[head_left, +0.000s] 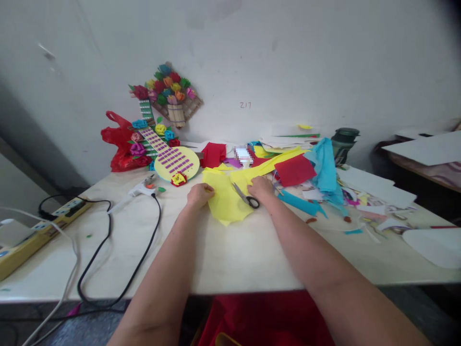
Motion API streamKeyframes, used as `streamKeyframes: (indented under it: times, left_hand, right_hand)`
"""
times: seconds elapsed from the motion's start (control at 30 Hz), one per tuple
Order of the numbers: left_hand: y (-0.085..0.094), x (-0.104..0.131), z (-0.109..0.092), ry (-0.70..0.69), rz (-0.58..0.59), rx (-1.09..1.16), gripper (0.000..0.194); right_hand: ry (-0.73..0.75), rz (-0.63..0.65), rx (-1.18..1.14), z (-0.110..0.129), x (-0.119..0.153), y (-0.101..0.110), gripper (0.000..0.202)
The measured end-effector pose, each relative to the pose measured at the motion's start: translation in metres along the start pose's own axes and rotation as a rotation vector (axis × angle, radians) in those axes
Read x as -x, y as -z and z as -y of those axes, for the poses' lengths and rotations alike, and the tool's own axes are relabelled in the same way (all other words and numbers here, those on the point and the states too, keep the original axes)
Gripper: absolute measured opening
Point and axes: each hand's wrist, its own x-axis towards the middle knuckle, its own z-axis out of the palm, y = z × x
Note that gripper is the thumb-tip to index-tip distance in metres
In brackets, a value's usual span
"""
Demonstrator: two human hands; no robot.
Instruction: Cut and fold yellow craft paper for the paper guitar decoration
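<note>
A sheet of yellow crepe paper lies on the table in front of me, its lower edge uneven. My left hand is closed at the sheet's left edge, thumb and fingers pinching it. At the right side, my right hand has its fingers curled onto the yellow paper; its fingertips are partly hidden. Scissors with black handles rest on the sheet, blades pointing up and left, the handles just below my right hand. Beyond it, a folded yellow strip runs back to the right.
Left of the paper are a glue gun with a black cord, a power strip and a flower-decorated paper guitar. To the right lie red paper, blue crepe paper and scraps; a dark green bottle stands behind.
</note>
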Motion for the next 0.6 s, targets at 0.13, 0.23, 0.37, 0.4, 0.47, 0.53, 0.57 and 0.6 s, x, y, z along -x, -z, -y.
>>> streamKeyframes:
  times: [0.13,0.23,0.37,0.4,0.47,0.53,0.57,0.6]
  left_hand:
    - [0.005,0.0,0.004,0.018,-0.021,0.0,0.023]
    - [0.007,0.0,0.005,0.021,-0.009,0.023,0.023]
    - [0.007,0.002,0.005,0.03,0.003,0.061,0.024]
    - [0.007,0.002,0.005,0.029,0.002,0.077,0.024]
    - [0.008,0.003,0.005,0.027,-0.004,0.111,0.024]
    - [0.008,0.004,0.005,0.031,-0.007,0.133,0.023]
    - [0.008,0.004,0.005,0.035,-0.008,0.14,0.022]
    - [0.008,0.004,0.004,0.038,-0.01,0.146,0.022]
  right_hand:
    - [-0.006,0.042,0.027,0.001,-0.002,0.002,0.031]
    - [-0.024,0.012,0.029,-0.002,-0.007,0.002,0.029]
    - [-0.213,-0.093,-0.077,-0.019,-0.012,0.002,0.034]
    - [-0.265,-0.144,-0.11,-0.024,-0.011,0.003,0.039]
    - [-0.337,-0.205,-0.131,-0.033,-0.01,0.005,0.046]
    - [-0.31,-0.299,-0.061,-0.037,-0.007,0.007,0.044]
    - [-0.266,-0.343,-0.01,-0.038,-0.007,0.008,0.041]
    - [-0.215,-0.372,0.042,-0.037,-0.006,0.009,0.036]
